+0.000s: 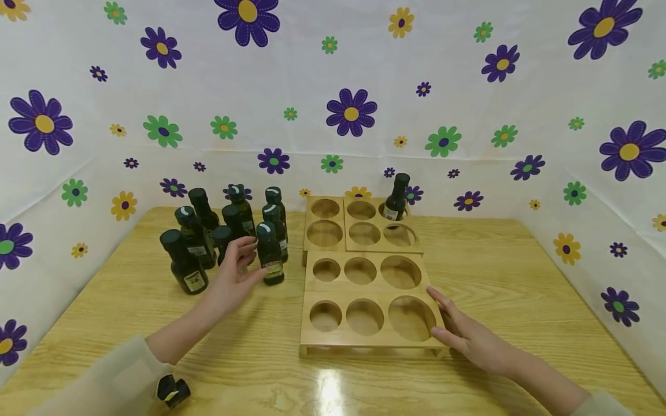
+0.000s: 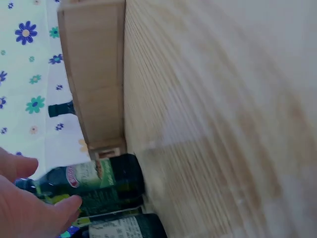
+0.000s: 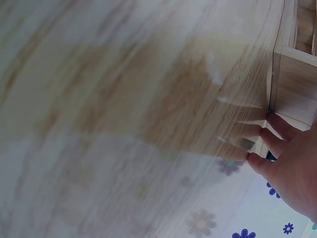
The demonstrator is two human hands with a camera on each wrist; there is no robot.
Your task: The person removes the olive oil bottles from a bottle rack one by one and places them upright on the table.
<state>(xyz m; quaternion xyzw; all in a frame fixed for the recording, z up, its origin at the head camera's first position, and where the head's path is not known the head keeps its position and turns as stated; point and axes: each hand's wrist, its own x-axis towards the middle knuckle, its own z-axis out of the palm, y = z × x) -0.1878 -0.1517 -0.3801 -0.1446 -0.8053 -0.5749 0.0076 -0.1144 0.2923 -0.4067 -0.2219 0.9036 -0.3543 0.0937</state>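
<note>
My left hand (image 1: 234, 283) reaches toward a small dark green bottle (image 1: 270, 260) with a dark cap and a printed label, standing upright on the table. The thumb is right by the label, while the fingers are spread apart over the neighbouring bottles. In the left wrist view, finger and thumb lie beside the bottle (image 2: 94, 176) without closing round it. My right hand (image 1: 476, 344) rests against the right side of a low wooden rack (image 1: 359, 290) with round holes, thumb and forefinger at its edge. In the right wrist view its fingertips (image 3: 270, 119) are beside the rack's wall.
A raised rear tier (image 1: 382, 247) holds one dark bottle (image 1: 398, 199) in its back right hole. Several other dark bottles (image 1: 189, 268) stand grouped on the wooden table (image 1: 484, 260) left of the rack. A flower-patterned cloth (image 1: 312, 69) hangs behind and at both sides.
</note>
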